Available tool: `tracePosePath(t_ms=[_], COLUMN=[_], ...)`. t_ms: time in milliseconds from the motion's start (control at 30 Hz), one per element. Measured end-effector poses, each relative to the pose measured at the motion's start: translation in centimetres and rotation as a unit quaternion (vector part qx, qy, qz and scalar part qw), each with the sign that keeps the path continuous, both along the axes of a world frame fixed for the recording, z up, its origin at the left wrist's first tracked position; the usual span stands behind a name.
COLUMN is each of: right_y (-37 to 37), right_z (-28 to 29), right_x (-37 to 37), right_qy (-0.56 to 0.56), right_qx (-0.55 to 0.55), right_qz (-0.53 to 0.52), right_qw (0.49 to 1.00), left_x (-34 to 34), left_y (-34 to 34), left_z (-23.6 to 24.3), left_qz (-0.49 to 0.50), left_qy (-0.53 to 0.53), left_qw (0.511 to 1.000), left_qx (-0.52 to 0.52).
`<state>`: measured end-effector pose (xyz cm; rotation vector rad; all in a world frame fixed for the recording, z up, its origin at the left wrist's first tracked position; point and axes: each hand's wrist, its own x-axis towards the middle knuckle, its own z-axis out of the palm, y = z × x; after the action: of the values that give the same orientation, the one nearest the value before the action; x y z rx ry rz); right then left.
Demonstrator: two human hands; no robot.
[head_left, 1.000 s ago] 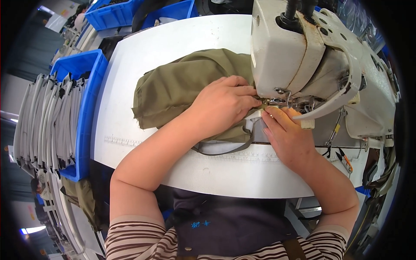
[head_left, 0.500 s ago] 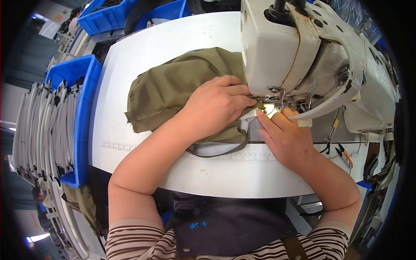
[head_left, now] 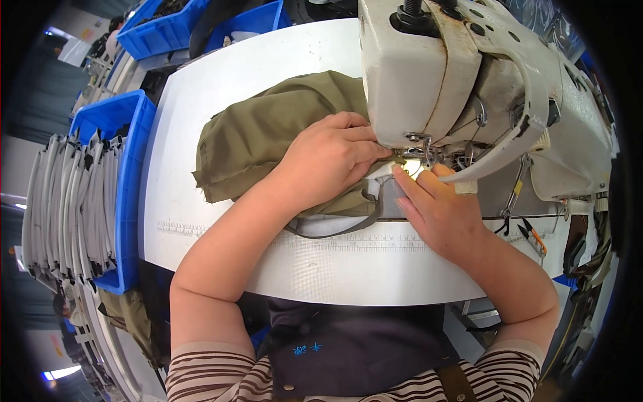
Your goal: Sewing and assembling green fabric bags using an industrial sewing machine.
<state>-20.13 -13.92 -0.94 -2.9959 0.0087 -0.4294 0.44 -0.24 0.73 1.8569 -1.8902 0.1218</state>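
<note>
A folded olive-green cloth piece (head_left: 261,124) with a pale grey lining (head_left: 328,224) and a dark narrow edge strip lies partly under the head of a white sewing machine (head_left: 405,87). My left hand (head_left: 328,157) rests over the cloth, its bent fingers closed on the fabric edge left of the presser foot (head_left: 418,147); its thumb is mostly hidden. Just in front of the foot, my right hand (head_left: 442,214) touches the pale fabric edge with its index fingertip, thumb and fingers apart. A small lamp lights the stitching spot. The needle tip cannot be made out.
At left, a blue bin (head_left: 127,194) holds a stack of grey pieces (head_left: 74,208). More blue bins (head_left: 164,33) stand at the back left. Orange-handled snips (head_left: 536,234) lie right of my right hand. A ruler strip (head_left: 348,242) crosses the white table (head_left: 301,275).
The view has shifted slightly, so the machine sits a little further left in it. Both hands keep nearly the same places on the cloth beside the presser foot.
</note>
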Motion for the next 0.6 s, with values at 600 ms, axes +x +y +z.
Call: tracePosePath(t_ms=[600], right_y=[0.06], right_z=[-0.2], right_x=[-0.29], right_qy=[-0.033], right_qx=[0.0], right_qz=[0.044], right_qw=[0.998], left_x=[-0.15], left_y=[0.42], left_z=[0.49], left_qz=[-0.004], left_qy=[0.006], left_qw=[1.0], left_qx=[0.025])
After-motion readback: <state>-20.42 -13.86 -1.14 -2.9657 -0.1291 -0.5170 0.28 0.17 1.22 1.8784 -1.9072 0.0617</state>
